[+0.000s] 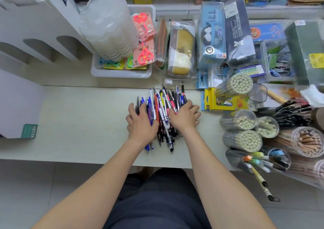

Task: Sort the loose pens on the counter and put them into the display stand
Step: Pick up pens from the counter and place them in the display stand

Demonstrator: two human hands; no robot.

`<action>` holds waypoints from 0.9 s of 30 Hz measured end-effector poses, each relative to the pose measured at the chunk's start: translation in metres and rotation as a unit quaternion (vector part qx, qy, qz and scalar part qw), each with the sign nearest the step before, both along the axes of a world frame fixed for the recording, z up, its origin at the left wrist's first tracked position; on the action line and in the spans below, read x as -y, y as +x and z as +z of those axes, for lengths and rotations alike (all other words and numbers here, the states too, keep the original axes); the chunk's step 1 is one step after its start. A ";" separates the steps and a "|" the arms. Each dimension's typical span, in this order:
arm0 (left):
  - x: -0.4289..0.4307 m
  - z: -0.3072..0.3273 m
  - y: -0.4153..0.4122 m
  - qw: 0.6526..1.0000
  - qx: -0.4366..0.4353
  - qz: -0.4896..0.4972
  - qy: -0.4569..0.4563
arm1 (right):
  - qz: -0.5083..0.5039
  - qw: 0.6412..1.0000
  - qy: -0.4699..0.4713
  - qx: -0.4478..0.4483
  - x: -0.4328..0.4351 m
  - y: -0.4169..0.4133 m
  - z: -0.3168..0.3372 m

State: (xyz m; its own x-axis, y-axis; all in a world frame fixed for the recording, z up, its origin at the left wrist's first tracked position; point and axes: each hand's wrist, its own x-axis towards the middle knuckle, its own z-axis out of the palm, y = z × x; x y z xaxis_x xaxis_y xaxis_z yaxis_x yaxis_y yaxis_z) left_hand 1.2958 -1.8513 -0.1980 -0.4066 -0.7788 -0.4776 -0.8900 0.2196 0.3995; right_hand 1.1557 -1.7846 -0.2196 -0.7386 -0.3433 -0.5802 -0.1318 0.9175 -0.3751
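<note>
Pale counter (78, 115): left hand (142, 122) and right hand (185, 116) rest spread on pens (164, 99).

Head view. One wide-angle camera, worn on my head, faces forward and steeply down onto the surface (84, 120) from above its near edge. It sits close: my forearms (112, 172) fill the lower frame, with my lap (157, 202) beneath them. The surface's far edge and the shelves (171, 8) curve along the top.
</note>
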 end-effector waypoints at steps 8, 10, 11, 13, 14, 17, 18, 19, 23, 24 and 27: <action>-0.002 0.004 0.004 0.999 -0.018 -0.038 -0.017 | 0.007 0.998 0.006 0.061 0.025 0.001 0.006; -0.002 0.008 0.003 0.998 -0.035 -0.044 -0.026 | 0.000 0.996 -0.002 0.089 0.021 -0.005 0.006; -0.002 0.010 0.003 0.997 -0.048 -0.048 -0.029 | -0.008 0.994 -0.008 0.110 0.017 -0.008 0.006; -0.002 0.013 0.002 0.995 -0.082 -0.054 -0.030 | -0.023 0.989 -0.021 0.148 0.009 -0.015 0.007; -0.002 0.015 0.001 0.993 -0.097 -0.054 -0.027 | -0.026 0.987 -0.025 0.159 0.004 -0.019 0.008; -0.005 0.021 -0.001 0.989 -0.134 -0.058 -0.020 | 0.006 0.988 -0.022 0.151 -0.008 -0.026 0.015; -0.007 0.022 -0.001 0.988 -0.144 -0.060 -0.019 | 0.017 0.990 -0.020 0.137 -0.012 -0.027 0.016; -0.008 0.024 -0.002 0.986 -0.152 -0.063 -0.018 | 0.022 0.993 -0.017 0.117 -0.015 -0.027 0.019; -0.013 0.032 -0.008 0.983 -0.173 -0.061 0.004 | 0.019 0.998 -0.028 0.046 -0.032 -0.023 0.028; -0.013 0.036 -0.011 0.983 -0.177 -0.054 0.010 | 0.016 0.998 -0.035 0.041 -0.036 -0.021 0.030; -0.013 0.050 -0.021 0.980 -0.193 0.007 0.055 | 0.010 0.997 -0.056 0.044 -0.046 -0.014 0.036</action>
